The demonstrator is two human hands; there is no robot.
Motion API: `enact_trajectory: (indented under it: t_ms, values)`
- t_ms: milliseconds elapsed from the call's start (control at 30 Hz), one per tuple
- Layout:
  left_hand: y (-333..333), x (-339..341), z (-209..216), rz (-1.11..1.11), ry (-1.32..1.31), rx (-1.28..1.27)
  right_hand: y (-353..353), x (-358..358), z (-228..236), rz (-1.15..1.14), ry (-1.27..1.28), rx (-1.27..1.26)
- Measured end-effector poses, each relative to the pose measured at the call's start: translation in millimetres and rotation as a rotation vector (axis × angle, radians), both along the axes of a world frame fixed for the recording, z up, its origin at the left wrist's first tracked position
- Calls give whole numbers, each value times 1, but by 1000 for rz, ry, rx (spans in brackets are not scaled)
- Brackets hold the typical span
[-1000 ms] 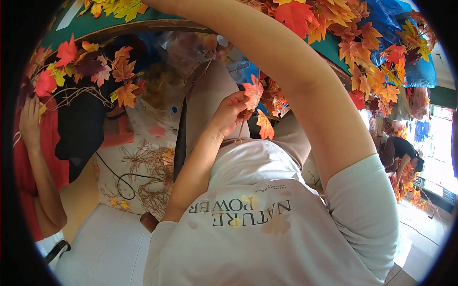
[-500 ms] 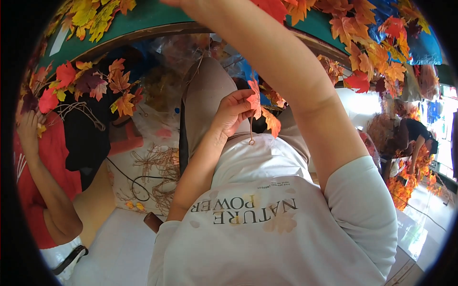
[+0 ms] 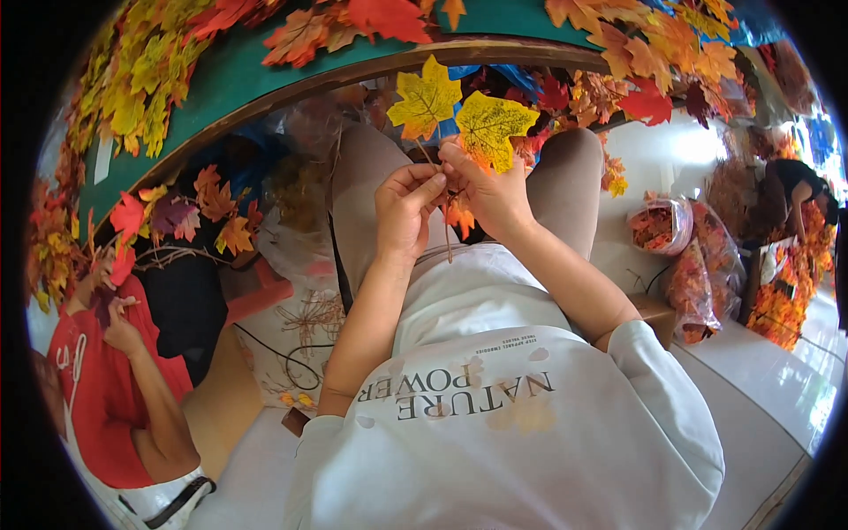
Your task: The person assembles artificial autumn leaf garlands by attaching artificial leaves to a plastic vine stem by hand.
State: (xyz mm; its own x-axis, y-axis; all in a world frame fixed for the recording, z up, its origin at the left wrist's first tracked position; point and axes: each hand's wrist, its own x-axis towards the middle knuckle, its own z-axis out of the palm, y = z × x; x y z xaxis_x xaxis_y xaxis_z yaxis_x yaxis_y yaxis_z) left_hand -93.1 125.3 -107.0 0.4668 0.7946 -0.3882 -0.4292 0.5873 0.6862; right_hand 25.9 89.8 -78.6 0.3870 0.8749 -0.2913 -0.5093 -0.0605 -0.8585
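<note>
In front of my lap, my left hand (image 3: pixel 403 212) pinches a thin brown artificial leaf stem (image 3: pixel 449 243), its lower end hanging below the fingers. Right beside it, my right hand (image 3: pixel 496 196) is closed, thumb and fingertips meeting at the same stem. Two yellow maple leaves rise above the fingers: one leaf (image 3: pixel 426 97) stands over my left hand, the other leaf (image 3: pixel 496 130) over my right. An orange leaf (image 3: pixel 459 216) shows between the hands. My fingers hide where the stems meet.
A green-topped table (image 3: pixel 238 75) with a wooden edge curves ahead, bearing yellow leaves (image 3: pixel 141 79) and red leaves (image 3: pixel 389 19). A co-worker in red (image 3: pixel 124 371) sits at the left with leaf sprays. Plastic bags of leaves (image 3: pixel 698 274) stand on the floor at the right.
My right hand has come back from the table to meet my left. Yellow leaves now stand above the fingers. The co-worker's hands have shifted.
</note>
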Motion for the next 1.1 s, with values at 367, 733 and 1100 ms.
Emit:
enact_trajectory:
  t_ms: [367, 733, 1100]
  values:
    - [-7, 23, 20, 22, 31, 169, -12, 26, -14, -48, 573, -81]
    - [-8, 23, 15, -2, 97, 178, -15, 21, -20, -42, 562, -77]
    - [-5, 21, 11, -44, 117, 204, -19, 13, -30, -118, 652, -36]
